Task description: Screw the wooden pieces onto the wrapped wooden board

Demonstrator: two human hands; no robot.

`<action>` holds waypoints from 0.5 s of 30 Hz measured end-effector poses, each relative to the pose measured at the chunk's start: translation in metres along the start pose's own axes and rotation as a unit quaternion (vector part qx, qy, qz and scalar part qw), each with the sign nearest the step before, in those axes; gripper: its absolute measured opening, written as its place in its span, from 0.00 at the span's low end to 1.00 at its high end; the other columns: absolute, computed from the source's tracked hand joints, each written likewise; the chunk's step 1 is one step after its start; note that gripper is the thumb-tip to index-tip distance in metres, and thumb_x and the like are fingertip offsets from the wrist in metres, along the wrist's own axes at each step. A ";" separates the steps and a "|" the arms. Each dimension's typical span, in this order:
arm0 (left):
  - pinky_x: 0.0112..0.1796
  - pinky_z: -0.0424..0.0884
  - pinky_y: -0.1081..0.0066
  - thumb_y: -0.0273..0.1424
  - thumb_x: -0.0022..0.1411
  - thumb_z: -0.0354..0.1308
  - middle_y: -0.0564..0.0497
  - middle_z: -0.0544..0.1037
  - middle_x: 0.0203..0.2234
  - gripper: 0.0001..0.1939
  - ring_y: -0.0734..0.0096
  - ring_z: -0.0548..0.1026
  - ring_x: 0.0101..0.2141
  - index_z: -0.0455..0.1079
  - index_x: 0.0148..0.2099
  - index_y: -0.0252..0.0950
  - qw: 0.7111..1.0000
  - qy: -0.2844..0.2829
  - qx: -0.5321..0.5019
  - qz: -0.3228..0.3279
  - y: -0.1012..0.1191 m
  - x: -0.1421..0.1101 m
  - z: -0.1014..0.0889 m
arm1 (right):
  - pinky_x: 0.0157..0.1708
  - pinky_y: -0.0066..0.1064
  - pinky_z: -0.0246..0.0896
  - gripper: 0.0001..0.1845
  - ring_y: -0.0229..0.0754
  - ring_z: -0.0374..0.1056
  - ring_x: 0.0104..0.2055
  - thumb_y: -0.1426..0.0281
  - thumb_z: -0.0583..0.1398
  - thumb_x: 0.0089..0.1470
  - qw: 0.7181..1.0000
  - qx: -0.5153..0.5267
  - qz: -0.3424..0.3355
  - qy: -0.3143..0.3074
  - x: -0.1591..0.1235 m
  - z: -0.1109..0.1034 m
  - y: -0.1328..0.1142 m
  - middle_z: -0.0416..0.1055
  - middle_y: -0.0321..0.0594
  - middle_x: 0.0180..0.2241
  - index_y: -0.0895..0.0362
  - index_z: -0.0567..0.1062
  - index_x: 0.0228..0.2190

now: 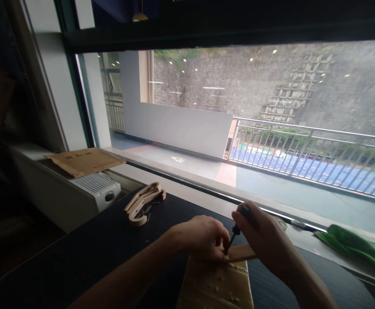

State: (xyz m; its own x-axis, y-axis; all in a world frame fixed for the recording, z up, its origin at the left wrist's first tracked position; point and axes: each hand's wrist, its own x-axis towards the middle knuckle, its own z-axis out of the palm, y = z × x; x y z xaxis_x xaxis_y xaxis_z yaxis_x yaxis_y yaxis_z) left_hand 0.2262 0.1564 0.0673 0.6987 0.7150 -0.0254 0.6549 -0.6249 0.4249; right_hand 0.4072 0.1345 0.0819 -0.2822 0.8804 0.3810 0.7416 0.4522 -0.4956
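My right hand (260, 227) is wrapped round the dark handle of a screwdriver (235, 230), its shaft slanting down to the left. The tip meets a pale wooden piece (240, 253), which lies across the end of a yellowish board (216, 285). My left hand (203, 236) has its fingers closed on the near end of that wooden piece, close beside the tip. Whether a screw sits between these fingers is hidden. Small light bits dot the board's top.
Curved wooden pieces (145, 201) and several loose screws (148, 210) lie on the dark table (110, 253). A brown envelope (86, 161) rests on a white heater (94, 193) at left. Along the windowsill are a green cloth-like item (356, 249) and a small clear object (298, 224).
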 end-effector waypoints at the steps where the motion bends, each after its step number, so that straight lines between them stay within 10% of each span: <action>1: 0.27 0.62 0.79 0.36 0.50 0.63 0.57 0.75 0.28 0.09 0.75 0.72 0.29 0.76 0.36 0.41 1.000 -0.004 -0.002 -0.001 0.000 0.000 0.000 | 0.24 0.28 0.48 0.17 0.35 0.54 0.23 0.55 0.49 0.59 1.000 -0.002 -0.003 -0.004 0.000 0.000 -0.001 0.60 0.29 0.20 0.53 0.61 0.27; 15: 0.29 0.64 0.79 0.34 0.51 0.61 0.56 0.76 0.31 0.09 0.73 0.72 0.30 0.76 0.36 0.41 1.000 -0.010 0.004 0.007 0.001 0.000 -0.002 | 0.23 0.25 0.49 0.06 0.34 0.56 0.22 0.64 0.56 0.53 1.000 -0.005 0.008 0.006 -0.003 -0.008 -0.011 0.64 0.28 0.20 0.51 0.70 0.33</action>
State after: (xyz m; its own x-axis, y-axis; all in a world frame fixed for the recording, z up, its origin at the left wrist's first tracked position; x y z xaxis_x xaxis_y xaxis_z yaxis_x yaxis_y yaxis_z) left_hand 0.2262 0.1560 0.0698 0.7132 0.6999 -0.0384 0.6475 -0.6368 0.4186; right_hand 0.4045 0.1257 0.0920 -0.2625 0.8855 0.3833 0.7516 0.4368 -0.4943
